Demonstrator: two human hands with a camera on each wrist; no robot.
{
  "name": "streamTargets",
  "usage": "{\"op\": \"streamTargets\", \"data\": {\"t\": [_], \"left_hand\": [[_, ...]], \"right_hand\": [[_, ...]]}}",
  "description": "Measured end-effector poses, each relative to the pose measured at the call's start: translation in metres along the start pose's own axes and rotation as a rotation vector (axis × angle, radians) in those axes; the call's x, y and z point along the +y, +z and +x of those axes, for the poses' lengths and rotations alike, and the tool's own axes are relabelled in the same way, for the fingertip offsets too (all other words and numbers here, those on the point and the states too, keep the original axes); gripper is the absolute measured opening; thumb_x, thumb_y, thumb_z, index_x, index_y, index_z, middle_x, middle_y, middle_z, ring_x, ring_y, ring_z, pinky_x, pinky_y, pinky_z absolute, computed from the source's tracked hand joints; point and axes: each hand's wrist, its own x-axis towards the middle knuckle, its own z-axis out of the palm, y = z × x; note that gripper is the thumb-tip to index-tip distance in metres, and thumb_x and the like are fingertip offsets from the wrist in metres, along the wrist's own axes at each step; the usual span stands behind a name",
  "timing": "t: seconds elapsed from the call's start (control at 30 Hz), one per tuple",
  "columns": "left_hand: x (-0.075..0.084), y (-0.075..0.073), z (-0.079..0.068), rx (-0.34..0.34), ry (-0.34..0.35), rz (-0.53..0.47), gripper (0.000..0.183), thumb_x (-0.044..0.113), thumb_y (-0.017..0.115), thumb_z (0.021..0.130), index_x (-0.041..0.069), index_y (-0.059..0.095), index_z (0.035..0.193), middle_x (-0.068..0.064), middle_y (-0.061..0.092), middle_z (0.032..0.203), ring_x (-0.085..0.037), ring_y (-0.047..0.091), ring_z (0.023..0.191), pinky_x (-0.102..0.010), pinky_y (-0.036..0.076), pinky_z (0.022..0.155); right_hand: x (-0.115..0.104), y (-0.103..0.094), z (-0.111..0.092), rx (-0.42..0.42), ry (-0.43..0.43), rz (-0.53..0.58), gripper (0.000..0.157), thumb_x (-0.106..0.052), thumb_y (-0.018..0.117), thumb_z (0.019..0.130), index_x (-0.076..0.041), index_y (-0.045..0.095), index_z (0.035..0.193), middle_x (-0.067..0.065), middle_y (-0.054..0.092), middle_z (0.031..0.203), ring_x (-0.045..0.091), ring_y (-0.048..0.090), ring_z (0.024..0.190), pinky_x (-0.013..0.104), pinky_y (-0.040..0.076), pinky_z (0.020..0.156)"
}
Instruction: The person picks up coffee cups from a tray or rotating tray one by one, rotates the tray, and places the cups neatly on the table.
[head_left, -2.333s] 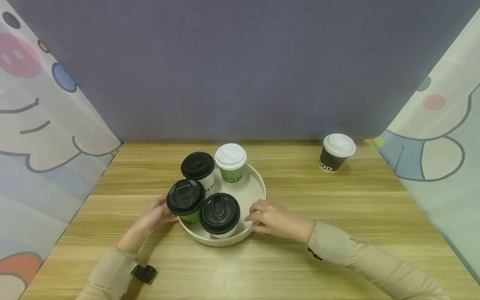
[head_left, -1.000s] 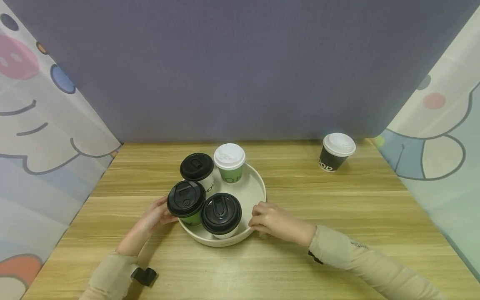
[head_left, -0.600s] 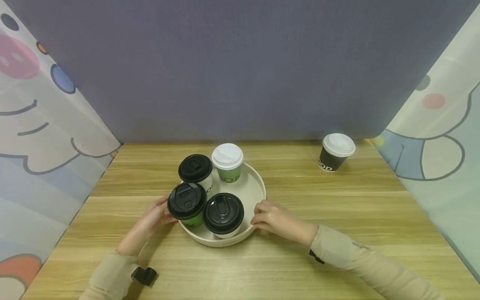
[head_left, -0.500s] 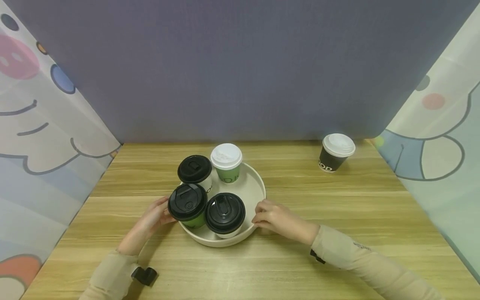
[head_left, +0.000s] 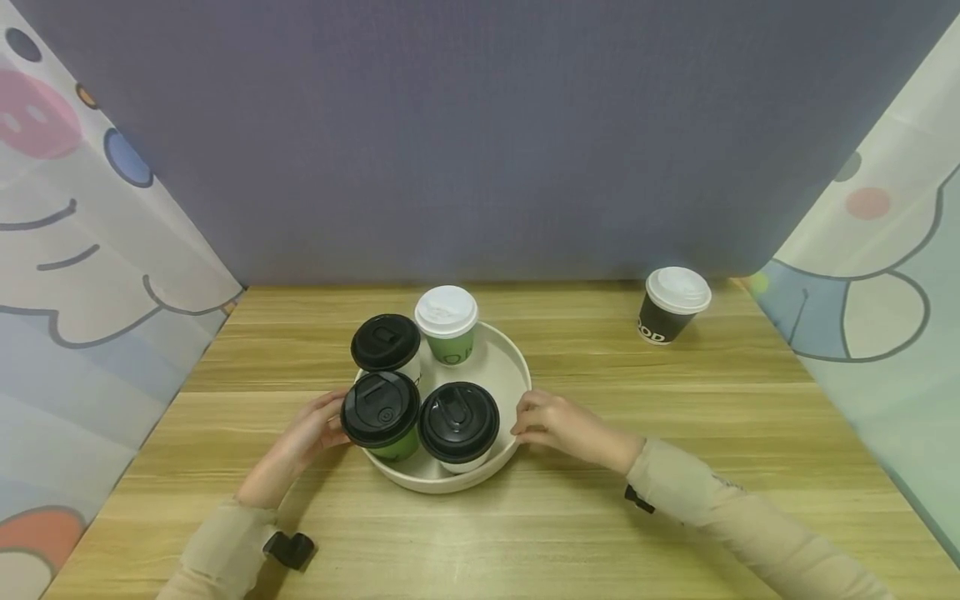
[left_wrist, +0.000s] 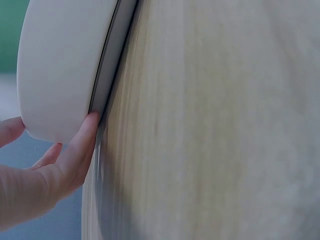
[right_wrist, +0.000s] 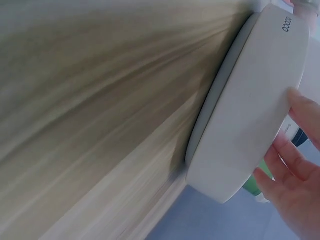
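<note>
Head view: my half-closed left hand (head_left: 317, 427) grips the tray (head_left: 501, 371) at its left, my right hand (head_left: 551, 423) pinches its right rim; on the table (head_left: 600, 554), it holds a white-lidded green cup (head_left: 447, 323), a black-lidded green cup (head_left: 382, 412) and two black-lidded white cups (head_left: 459, 423).

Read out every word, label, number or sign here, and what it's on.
"OD", letter before it unclear: white-lidded dark cup.
"O", next letter incomplete: white-lidded green cup.
Too small or blurred to read:
lettering on the tray;
print on the right sleeve;
marks on the black-lidded cups.
</note>
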Motion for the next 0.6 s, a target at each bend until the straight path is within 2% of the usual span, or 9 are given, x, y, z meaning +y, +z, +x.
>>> {"op": "streamTargets", "data": {"t": [0.1,0.23,0.6], "left_hand": [[0.000,-0.001,0.001,-0.017,-0.001,0.017,0.056,0.022,0.039,0.095,-0.011,0.016,0.134,0.010,0.053,0.093,-0.005,0.056,0.079,-0.023,0.051,0.070],[0.001,-0.001,0.001,-0.034,0.001,0.026,0.056,0.020,0.036,0.096,-0.013,0.011,0.134,0.010,0.053,0.090,-0.005,0.057,0.079,-0.023,0.050,0.071],[0.002,0.001,0.001,-0.014,-0.015,0.031,0.057,0.019,0.039,0.095,-0.013,0.012,0.134,0.008,0.055,0.086,-0.005,0.057,0.077,-0.023,0.051,0.069]], "right_hand": [[0.004,-0.003,0.001,-0.020,0.005,0.025,0.011,-0.013,0.070,0.072,-0.008,0.069,0.082,0.001,0.056,0.085,0.010,0.054,0.078,0.013,0.048,0.072],[0.009,-0.006,0.003,-0.043,0.000,0.051,0.011,-0.012,0.071,0.072,-0.006,0.069,0.082,0.002,0.056,0.084,0.011,0.054,0.078,0.015,0.048,0.072],[0.021,-0.015,0.009,-0.115,0.020,0.085,0.009,-0.011,0.070,0.072,-0.008,0.069,0.080,0.001,0.058,0.085,0.011,0.055,0.079,0.017,0.049,0.074]]}}
